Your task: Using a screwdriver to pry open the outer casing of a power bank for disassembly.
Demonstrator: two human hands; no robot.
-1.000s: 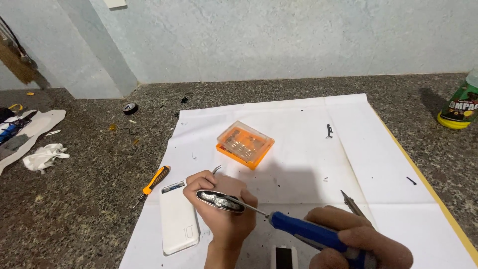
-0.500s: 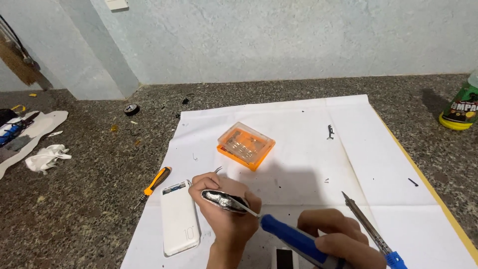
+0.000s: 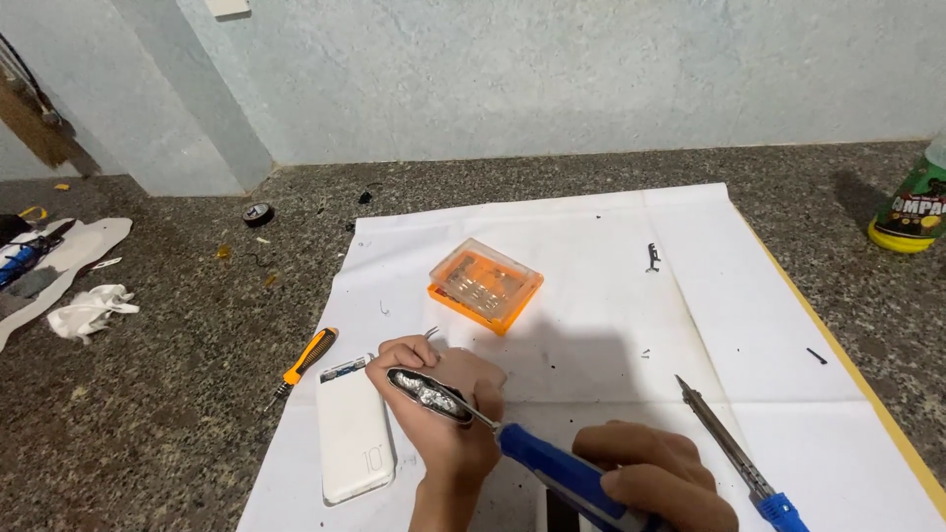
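A small silvery part (image 3: pixel 426 390) was pinched in the closed left hand (image 3: pixel 448 409) over the white paper (image 3: pixel 591 296). It looked light and maybe easily bent. The right hand (image 3: pixel 655 483) was wrapped around a blue-handled tool (image 3: pixel 557 473), best held by its handle.

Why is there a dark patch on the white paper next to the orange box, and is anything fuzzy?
Head view: the dark patch is a soft shadow on the white paper beside the orange box, above the left hand; the picture is sharp mid-frame, while the right hand and green bottle are cut off at the edges.
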